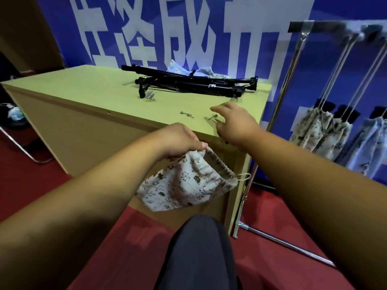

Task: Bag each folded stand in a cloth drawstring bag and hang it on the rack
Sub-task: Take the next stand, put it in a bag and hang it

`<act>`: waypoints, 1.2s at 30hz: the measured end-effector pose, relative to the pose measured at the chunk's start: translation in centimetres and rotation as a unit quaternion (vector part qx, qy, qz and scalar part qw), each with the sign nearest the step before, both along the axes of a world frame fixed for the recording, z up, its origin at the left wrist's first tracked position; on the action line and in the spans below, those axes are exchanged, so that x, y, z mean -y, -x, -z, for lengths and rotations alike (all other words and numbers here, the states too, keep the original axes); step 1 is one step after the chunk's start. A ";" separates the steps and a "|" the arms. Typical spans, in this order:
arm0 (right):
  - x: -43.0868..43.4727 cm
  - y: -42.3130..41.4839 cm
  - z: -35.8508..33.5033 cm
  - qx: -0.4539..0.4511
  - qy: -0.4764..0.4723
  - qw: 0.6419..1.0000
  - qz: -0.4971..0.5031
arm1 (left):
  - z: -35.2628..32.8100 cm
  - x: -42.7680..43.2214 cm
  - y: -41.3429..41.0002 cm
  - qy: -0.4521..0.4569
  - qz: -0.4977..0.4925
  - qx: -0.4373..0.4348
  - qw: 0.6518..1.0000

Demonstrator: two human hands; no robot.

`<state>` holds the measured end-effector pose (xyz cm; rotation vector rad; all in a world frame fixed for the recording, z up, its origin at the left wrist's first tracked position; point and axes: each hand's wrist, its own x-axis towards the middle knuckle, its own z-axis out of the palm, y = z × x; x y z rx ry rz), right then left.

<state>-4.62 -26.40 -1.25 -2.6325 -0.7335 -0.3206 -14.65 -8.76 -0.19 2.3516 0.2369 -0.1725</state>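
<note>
At the near corner of the pale wooden table, our left hand grips the gathered rim of a printed cloth bag, fingers curled tight round the fabric. The bag hangs below the table edge against the cabinet's front, its mouth partly spread and its drawstring trailing to the right. Our right hand reaches over the tabletop with nothing in it, the forefinger stretched out and the other fingers loosely bent. A small metal hook lies just beside those fingers; we cannot tell whether they touch it. A second hook lies a little to its left, apart from both hands.

Farther back on the table we see the folded stands, black and heaped lengthwise, well apart from either hand. Behind them lie a few crumpled spare bags.

To the right stands the metal rack. From its top bar filled bags hang on long cords, with black stand ends poking out of their mouths. A blue banner with large white characters covers the wall behind, and red carpet lies under our dark-trousered knee.
</note>
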 end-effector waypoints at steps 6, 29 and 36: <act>-1.2 -1.5 0.7 -0.052 -0.029 0.996 0.073 | 0.4 -0.6 -0.4 0.001 -0.009 -0.011 1.000; -2.0 1.3 -2.7 0.114 0.286 0.952 -0.002 | 0.8 1.4 -1.0 0.017 0.011 0.006 1.000; 2.6 2.6 -1.2 0.130 0.105 0.986 0.022 | 0.5 3.4 -0.8 0.032 -0.002 0.028 0.999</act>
